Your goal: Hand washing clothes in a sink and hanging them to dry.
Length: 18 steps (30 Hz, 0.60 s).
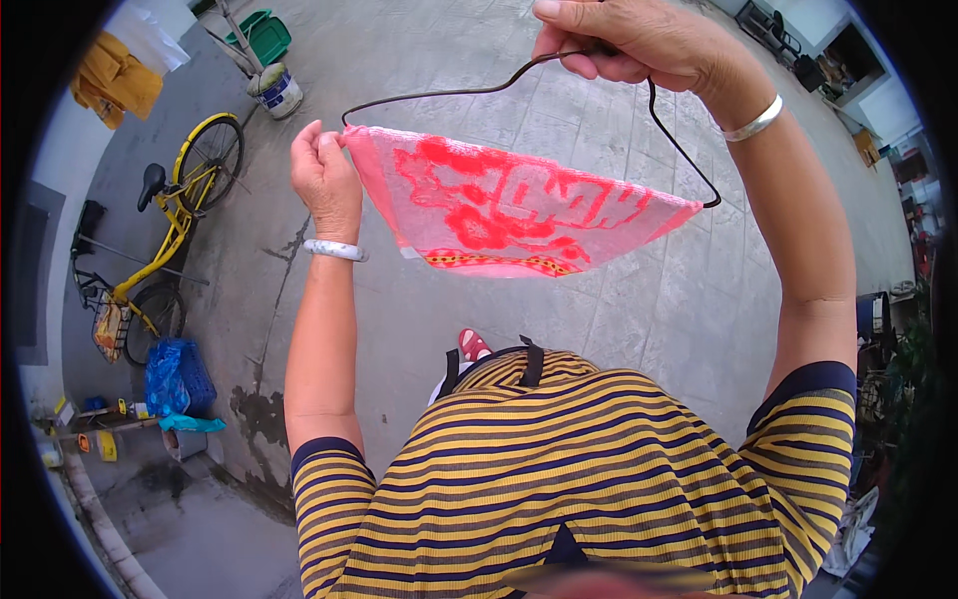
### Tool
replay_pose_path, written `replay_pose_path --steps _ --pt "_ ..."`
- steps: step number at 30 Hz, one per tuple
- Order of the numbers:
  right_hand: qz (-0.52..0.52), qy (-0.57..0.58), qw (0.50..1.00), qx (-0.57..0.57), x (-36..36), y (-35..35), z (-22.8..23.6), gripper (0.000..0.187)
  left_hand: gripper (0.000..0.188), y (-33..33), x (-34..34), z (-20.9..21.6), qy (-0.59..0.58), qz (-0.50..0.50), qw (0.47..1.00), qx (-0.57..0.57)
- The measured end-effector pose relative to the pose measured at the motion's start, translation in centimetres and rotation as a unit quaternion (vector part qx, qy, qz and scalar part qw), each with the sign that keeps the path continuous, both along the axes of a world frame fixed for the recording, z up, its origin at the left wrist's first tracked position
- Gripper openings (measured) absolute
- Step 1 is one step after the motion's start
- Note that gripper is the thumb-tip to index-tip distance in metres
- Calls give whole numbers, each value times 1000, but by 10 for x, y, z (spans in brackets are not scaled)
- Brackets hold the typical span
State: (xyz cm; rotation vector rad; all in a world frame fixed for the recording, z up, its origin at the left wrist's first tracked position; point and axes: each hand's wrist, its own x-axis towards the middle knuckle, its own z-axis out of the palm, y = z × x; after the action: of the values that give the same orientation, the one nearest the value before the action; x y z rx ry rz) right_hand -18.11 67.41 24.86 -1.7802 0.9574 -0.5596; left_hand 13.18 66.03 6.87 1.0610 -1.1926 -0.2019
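A pink and white towel [479, 210] with red flower patterns hangs from a dark wire clothes hanger [439, 94], draped along its lower bar. High at the upper edge, my right hand [639, 45] is closed round the top of the hanger. My left hand [327, 175] pinches the towel's upper left corner, close to the hanger's left end. The towel's right corner lies at the other end of the wire, with no hand on it. The hanger's lower bar is hidden under the cloth.
A yellow bicycle [165, 245] stands along the left wall, near a blue basket [180, 377]. Farther back are a white bucket [275, 92] holding a pole and a green tub [261, 38]. Orange cloth [115, 80] hangs at upper left. Grey concrete floor [439, 319] lies below.
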Motion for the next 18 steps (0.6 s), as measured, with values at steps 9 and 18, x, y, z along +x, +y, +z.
replay_pose_path --steps 9,18 --pt "10 56 996 -67 37 20 -4 43 26 36 -72 84 -306 -199 918 -152" --pt "-9 11 996 -84 14 12 -16 39 16 16 -112 90 -334 -303 889 -81"
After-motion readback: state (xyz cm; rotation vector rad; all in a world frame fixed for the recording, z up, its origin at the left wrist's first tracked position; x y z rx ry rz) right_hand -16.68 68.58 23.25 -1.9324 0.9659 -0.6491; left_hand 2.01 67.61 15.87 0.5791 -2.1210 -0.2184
